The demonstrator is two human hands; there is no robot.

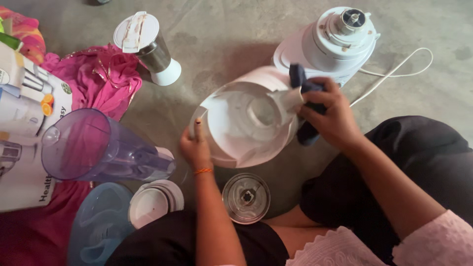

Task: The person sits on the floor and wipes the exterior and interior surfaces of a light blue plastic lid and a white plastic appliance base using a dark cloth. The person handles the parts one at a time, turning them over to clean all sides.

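One person seated on a grey concrete floor (226, 44), two bare hands in view. Left hand (195, 148) grips the near-left rim of one white plastic bowl-shaped housing (246, 123), which is tipped with its open side up toward the camera; the fingers are curled around the rim, one fingertip (198, 123) showing above the edge. Right hand (332, 116) is at the opposite, right rim, fingers closed around one dark blue cloth (303, 86), pressing it against the bowl's edge. Just beyond the right fingers stands one white mixer base (330, 42), its drive socket on top, with one white cord (394, 71) trailing to the right. Below the bowl, between the two forearms, lies one small clear round jar (246, 198) with a blade at its centre. To the left of the left fingers lies one large translucent purple jug (93, 148) on its side. Nearer the body sit one white round lid (153, 203) and one pale blue plastic cover (98, 221). Far beyond the left fingers stands one steel jar (148, 47) with a white lid, tilted. One pink fabric (101, 76) and one printed carton (27, 123) lie at far left.
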